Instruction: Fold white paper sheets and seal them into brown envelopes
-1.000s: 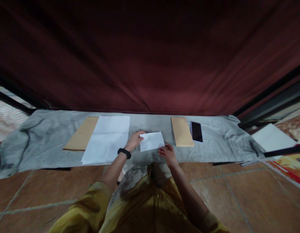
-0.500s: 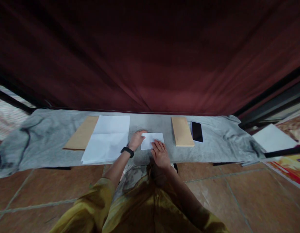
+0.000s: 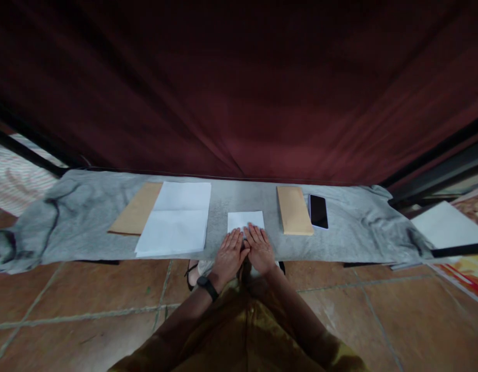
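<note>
A small white piece of paper (image 3: pixel 244 218), apparently folded, lies on the grey cloth near its front edge. My left hand (image 3: pixel 228 253), with a black band on the wrist, lies flat with its fingertips on the paper's lower left part. Beside it, my right hand (image 3: pixel 259 249) rests flat on the lower right part, fingers stretched out. The two hands meet at the thumbs and cover the paper's near edge. Left of them is a stack of white paper sheets (image 3: pixel 175 217) with a crease across the top one.
A brown envelope (image 3: pixel 136 212) lies partly under the white sheets. To the right are a stack of brown envelopes (image 3: pixel 295 211) and a phone (image 3: pixel 318 212) with a dark screen. The grey cloth (image 3: pixel 355 222) covers a narrow table. Behind it hangs a dark red curtain (image 3: pixel 239 103).
My left hand has moved from the paper's upper left corner down to its near edge, next to my right hand. My right hand has stayed on the paper. The view has shifted slightly.
</note>
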A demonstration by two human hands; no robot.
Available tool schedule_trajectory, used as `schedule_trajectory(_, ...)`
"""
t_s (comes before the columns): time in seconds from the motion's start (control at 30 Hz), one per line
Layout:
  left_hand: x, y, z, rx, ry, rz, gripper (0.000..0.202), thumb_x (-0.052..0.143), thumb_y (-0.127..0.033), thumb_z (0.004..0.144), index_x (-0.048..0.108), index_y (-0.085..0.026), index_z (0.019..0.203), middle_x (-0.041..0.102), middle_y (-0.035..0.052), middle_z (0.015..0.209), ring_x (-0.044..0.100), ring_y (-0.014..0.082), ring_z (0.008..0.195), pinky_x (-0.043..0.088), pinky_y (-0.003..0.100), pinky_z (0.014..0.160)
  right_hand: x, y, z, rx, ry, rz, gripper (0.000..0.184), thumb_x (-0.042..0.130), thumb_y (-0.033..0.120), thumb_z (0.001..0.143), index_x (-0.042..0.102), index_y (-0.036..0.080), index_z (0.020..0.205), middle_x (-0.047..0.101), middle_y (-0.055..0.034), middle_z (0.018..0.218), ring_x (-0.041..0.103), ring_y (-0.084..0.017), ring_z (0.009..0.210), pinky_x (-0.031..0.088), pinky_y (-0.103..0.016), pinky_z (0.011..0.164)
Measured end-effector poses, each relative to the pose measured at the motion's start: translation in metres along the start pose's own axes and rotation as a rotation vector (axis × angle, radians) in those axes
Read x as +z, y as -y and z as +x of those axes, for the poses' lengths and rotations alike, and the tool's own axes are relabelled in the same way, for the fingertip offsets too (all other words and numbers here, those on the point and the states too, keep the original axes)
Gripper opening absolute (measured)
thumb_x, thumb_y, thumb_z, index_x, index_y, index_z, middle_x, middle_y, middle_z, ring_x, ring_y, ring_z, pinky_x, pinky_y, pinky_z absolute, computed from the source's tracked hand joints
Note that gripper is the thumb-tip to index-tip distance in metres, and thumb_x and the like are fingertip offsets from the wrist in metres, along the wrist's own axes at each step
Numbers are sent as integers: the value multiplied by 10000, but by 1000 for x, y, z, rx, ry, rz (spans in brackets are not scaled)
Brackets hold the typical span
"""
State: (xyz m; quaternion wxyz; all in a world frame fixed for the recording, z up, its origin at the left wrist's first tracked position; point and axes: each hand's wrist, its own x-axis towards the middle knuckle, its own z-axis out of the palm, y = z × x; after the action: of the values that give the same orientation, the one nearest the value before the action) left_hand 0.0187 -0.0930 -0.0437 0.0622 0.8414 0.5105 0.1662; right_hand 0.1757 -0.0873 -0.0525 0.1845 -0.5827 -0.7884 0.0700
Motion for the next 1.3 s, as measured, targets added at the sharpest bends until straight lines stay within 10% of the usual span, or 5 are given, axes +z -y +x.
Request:
schedule_trajectory(0.5,-13,10,-16,-49,14,108,596,396,-421,1020,443,-43,1479,445,212,1544,327,295,1497,290,501,1227,-11,-30,-29,70,-89,-14,570,408,393,1052,359,133,1557,397,-139,1587,372,-293,1470,249,-505,1217)
schedule_trajectory(0.87,-7,-2,35,1,-21,18,502,387,-324,1023,470,-147,1485,411,138,1586,319,263,1504,326,470,1222,-10,-30,-28,100,-113,21,498,396,329,1047,449,154,1511,474,-131,1541,415,-288,1445,289,-518,1202)
schedule_trajectory(1.3,7,2,34,-9,-27,62,516,377,-299,1009,485,-103,1473,436,160,1564,364,271,1482,335,467,1214,-7,-25,47,65,-129,136,459,376,261,1035,526,125,1447,499,-161,1517,415,-260,1445,323,-503,1192)
